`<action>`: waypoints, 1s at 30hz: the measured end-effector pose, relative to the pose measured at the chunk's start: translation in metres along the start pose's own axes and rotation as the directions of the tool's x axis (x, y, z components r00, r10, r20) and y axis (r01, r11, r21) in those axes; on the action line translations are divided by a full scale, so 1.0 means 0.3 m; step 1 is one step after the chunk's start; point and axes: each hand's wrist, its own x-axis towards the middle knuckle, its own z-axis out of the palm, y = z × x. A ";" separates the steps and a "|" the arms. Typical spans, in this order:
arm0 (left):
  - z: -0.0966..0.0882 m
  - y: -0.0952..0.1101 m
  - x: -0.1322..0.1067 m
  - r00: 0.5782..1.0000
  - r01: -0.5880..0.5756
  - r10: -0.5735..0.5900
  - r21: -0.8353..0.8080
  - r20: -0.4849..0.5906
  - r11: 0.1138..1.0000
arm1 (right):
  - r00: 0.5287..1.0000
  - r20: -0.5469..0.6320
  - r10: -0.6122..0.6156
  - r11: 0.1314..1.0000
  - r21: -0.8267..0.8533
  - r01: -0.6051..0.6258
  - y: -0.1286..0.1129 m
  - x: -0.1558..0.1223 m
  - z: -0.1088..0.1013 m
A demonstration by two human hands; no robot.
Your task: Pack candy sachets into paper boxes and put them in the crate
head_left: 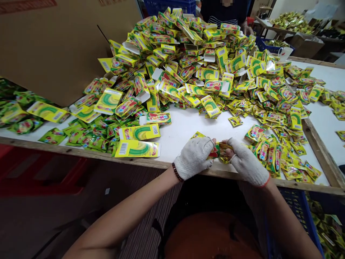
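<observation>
My left hand (196,157), in a white glove with bare fingertips, is closed around a small yellow and green candy box (215,151) near the table's front edge. My right hand (247,160), gloved the same way, pinches small yellow sachets (225,146) at the box's right end. The fingers partly cover both things, so how far the sachets are inside the box cannot be told. To the right lie packed-looking boxes (262,149) among loose yellow sachets (292,172). Flat-looking boxes (138,148) and green sachets (88,138) lie to the left.
A tall heap of yellow boxes (185,61) covers the back of the white table (180,126). A large cardboard carton (56,46) stands at the left. A wooden rail (320,151) borders the right side. Another person (223,12) is behind the heap. Blue crates (299,208) sit below.
</observation>
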 end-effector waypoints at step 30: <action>0.002 0.043 -0.061 0.795 0.408 -0.576 -0.870 0.190 0.276 | 0.942 -0.329 -0.065 0.988 0.114 0.108 0.025 0.015 0.095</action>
